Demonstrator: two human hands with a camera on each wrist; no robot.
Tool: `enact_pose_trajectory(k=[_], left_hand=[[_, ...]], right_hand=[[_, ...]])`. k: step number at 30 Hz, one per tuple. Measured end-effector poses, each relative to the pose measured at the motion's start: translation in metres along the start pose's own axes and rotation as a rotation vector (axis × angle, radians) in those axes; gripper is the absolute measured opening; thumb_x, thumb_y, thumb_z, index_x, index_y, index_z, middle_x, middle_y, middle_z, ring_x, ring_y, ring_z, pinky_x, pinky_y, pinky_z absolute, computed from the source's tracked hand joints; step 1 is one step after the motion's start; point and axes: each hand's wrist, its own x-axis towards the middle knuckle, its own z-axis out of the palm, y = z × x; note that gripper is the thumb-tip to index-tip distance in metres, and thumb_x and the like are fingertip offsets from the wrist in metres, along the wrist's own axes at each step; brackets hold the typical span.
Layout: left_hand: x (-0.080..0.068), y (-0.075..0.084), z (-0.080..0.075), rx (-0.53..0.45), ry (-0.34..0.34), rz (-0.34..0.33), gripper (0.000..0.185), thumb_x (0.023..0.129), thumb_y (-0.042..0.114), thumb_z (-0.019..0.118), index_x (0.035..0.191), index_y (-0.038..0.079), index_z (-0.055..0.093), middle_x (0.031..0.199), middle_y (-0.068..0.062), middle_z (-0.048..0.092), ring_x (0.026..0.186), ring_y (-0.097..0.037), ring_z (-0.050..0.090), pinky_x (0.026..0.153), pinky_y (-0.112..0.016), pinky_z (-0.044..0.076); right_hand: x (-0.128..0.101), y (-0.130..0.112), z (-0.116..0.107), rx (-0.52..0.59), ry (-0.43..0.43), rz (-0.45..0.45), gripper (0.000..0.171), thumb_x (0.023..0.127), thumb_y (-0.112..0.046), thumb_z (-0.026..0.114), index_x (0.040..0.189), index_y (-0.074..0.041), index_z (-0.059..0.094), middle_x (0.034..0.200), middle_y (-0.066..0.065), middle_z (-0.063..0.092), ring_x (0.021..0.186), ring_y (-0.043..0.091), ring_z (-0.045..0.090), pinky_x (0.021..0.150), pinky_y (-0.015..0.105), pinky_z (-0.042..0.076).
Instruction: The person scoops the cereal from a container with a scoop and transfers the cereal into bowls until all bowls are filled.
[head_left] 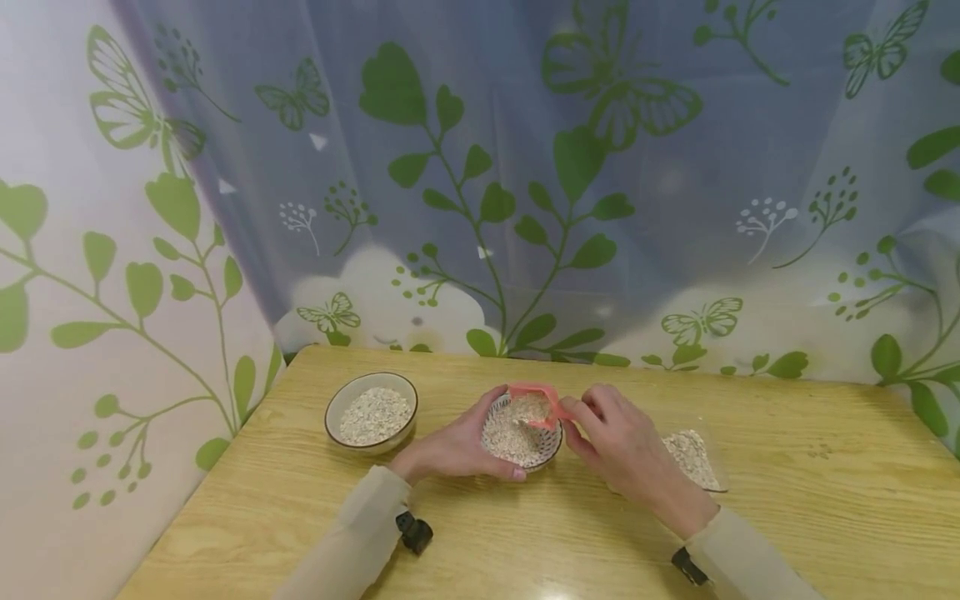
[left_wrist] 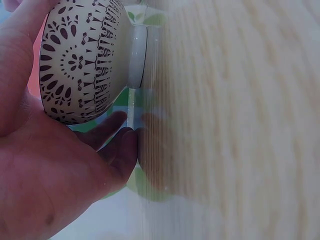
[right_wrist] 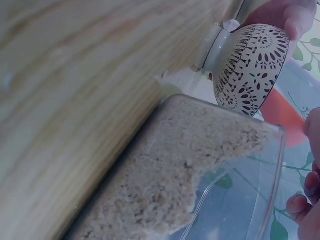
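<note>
A small patterned bowl [head_left: 525, 450] of oats stands on the wooden table [head_left: 525, 533]. My left hand [head_left: 453, 450] wraps around its left side; in the left wrist view the palm and fingers [left_wrist: 120, 150] cup the bowl [left_wrist: 82, 60]. My right hand [head_left: 622, 442] pinches the handle of a pink scoop [head_left: 534, 402], tipped over the bowl with oats in it. The bowl's patterned side [right_wrist: 250, 70] and the pink scoop [right_wrist: 282, 112] also show in the right wrist view.
A second bowl [head_left: 371, 412] of oats stands left of the patterned one. A clear plastic container [head_left: 693, 458] of oats lies under my right forearm, seen close as the container [right_wrist: 200, 175]. A leaf-printed curtain [head_left: 525, 167] hangs behind the table's far edge.
</note>
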Motion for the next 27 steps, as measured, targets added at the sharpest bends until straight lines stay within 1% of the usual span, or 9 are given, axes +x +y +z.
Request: enact_pose_trajectory(k=[8,12,15,17,20,22,23,25,27], left_hand=[[0.001,-0.002,0.001,-0.013,-0.004,0.007,0.128,0.072,0.046,0.091,0.165,0.030,0.005,0.170,-0.014,0.020,0.154,-0.034,0.027,0.124,-0.060,0.026],[0.001,-0.003,0.001,-0.021,-0.005,0.011,0.129,0.072,0.045,0.091,0.166,0.029,0.004,0.169,-0.014,0.022,0.152,-0.034,0.031,0.123,-0.059,0.027],[0.002,-0.003,0.001,-0.049,-0.011,0.026,0.126,0.073,0.043,0.091,0.165,0.030,0.006,0.167,-0.012,0.027,0.150,-0.032,0.035,0.122,-0.058,0.030],[0.002,-0.003,0.001,-0.045,-0.010,0.021,0.125,0.074,0.044,0.090,0.165,0.031,0.006,0.168,-0.012,0.026,0.151,-0.032,0.033,0.122,-0.058,0.030],[0.000,-0.002,0.000,-0.031,-0.011,0.000,0.126,0.074,0.046,0.090,0.165,0.031,0.004,0.170,-0.012,0.023,0.154,-0.033,0.029,0.123,-0.059,0.028],[0.000,-0.002,0.000,-0.015,-0.011,-0.008,0.127,0.073,0.048,0.089,0.166,0.031,0.003,0.170,-0.013,0.021,0.155,-0.034,0.026,0.123,-0.060,0.027],[0.000,-0.002,0.000,-0.018,-0.012,-0.010,0.127,0.073,0.047,0.089,0.166,0.031,0.003,0.170,-0.013,0.021,0.155,-0.034,0.026,0.123,-0.060,0.027],[0.000,-0.003,0.000,-0.026,-0.016,-0.011,0.127,0.074,0.047,0.090,0.165,0.031,0.003,0.170,-0.013,0.022,0.155,-0.034,0.026,0.123,-0.060,0.027],[0.001,-0.003,0.000,-0.030,-0.019,-0.013,0.127,0.074,0.047,0.090,0.165,0.032,0.003,0.170,-0.013,0.020,0.155,-0.034,0.025,0.123,-0.061,0.027]], right_hand=[[0.003,-0.002,0.000,-0.030,0.104,-0.047,0.026,0.104,-0.019,0.047,0.100,-0.006,0.069,0.081,0.004,0.055,0.068,0.012,0.047,0.052,0.021,0.041],[0.004,-0.002,-0.001,-0.046,0.126,-0.073,0.025,0.103,-0.017,0.048,0.099,-0.006,0.070,0.080,0.004,0.054,0.067,0.013,0.046,0.052,0.022,0.041],[0.004,-0.001,-0.001,-0.052,0.125,-0.092,0.026,0.103,-0.016,0.047,0.099,-0.007,0.071,0.080,0.004,0.053,0.067,0.014,0.045,0.052,0.022,0.040],[0.004,-0.001,-0.002,-0.047,0.104,-0.096,0.028,0.104,-0.016,0.045,0.099,-0.007,0.071,0.080,0.004,0.053,0.067,0.014,0.045,0.053,0.023,0.041],[0.004,-0.002,-0.006,-0.010,0.026,-0.075,0.027,0.103,-0.017,0.045,0.102,-0.009,0.070,0.081,0.003,0.052,0.068,0.013,0.043,0.054,0.022,0.040],[0.006,-0.002,-0.010,0.034,-0.028,-0.046,0.016,0.098,-0.014,0.055,0.104,-0.011,0.070,0.080,0.002,0.051,0.067,0.010,0.041,0.053,0.019,0.037],[0.007,-0.002,-0.011,0.058,-0.055,-0.031,0.014,0.094,-0.012,0.061,0.105,-0.012,0.069,0.080,0.001,0.050,0.067,0.009,0.039,0.052,0.018,0.036],[0.011,-0.001,-0.016,0.104,-0.116,0.008,0.022,0.086,-0.008,0.071,0.107,-0.013,0.068,0.081,-0.001,0.048,0.067,0.006,0.036,0.052,0.016,0.032],[0.016,0.001,-0.020,0.117,-0.151,0.016,0.032,0.077,-0.005,0.079,0.106,-0.014,0.069,0.081,-0.002,0.047,0.065,0.004,0.035,0.051,0.013,0.030]])
